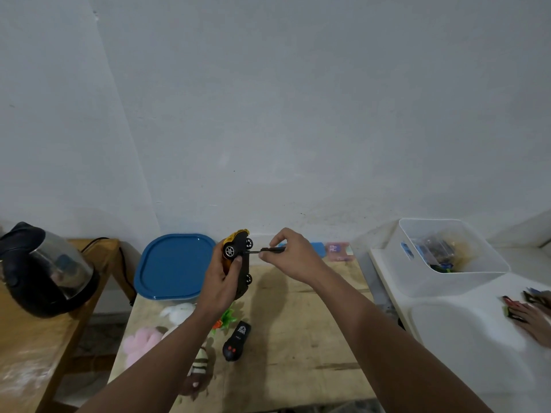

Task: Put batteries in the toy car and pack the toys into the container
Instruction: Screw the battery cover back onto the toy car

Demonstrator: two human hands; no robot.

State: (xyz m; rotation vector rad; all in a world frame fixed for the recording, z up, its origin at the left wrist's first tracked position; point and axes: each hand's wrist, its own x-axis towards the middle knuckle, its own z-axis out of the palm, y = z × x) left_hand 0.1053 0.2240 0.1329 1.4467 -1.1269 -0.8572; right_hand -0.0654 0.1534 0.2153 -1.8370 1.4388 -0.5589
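Gripping the yellow toy car (237,257) underside-out above the wooden table (298,323), the left hand (222,281) steadies it while the right hand (290,254) pinches one screwdriver (264,250) against the base (probably the battery cover screw). Next comes steady turning. One remote (236,341), one blue-lidded container (174,265).

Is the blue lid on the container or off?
On. The blue square lid sits flat atop the clear container on the wooden table.

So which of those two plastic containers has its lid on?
The blue-lidded container behind the left hand is closed; the clear bin on the white surface at right stands open.
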